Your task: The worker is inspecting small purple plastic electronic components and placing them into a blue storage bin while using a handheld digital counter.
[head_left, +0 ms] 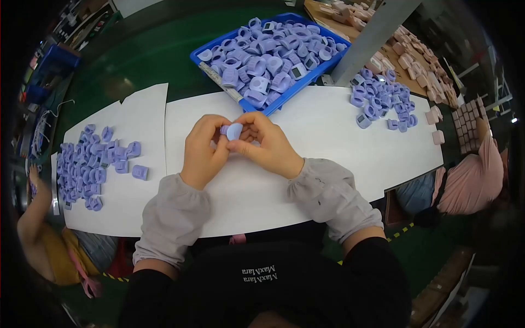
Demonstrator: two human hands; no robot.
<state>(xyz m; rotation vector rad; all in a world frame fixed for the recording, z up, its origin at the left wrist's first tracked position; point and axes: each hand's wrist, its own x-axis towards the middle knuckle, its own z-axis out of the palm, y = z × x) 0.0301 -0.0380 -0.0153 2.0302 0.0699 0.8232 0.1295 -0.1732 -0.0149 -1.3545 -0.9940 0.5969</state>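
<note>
Over the middle of the white-covered table (240, 202), both hands hold one small lilac ring-shaped plastic device (234, 132). My left hand (206, 147) pinches it from the left with thumb and fingers. From the other side my right hand (268, 144) grips it, thumb below and fingers curled behind. A rounded smooth face of it shows; the rest is hidden by the fingers. Similar lilac pieces, some with small grey screens, fill a blue tray (306, 83) beyond the hands. More form a pile (87, 167) on the left and a pile (377, 98) on the right.
A grey metal post (372, 41) rises beside the tray. Pale pink pieces (418, 68) cover a brown board at the far right. One person in a pink top (467, 183) sits to the right, another in yellow (46, 251) to the left.
</note>
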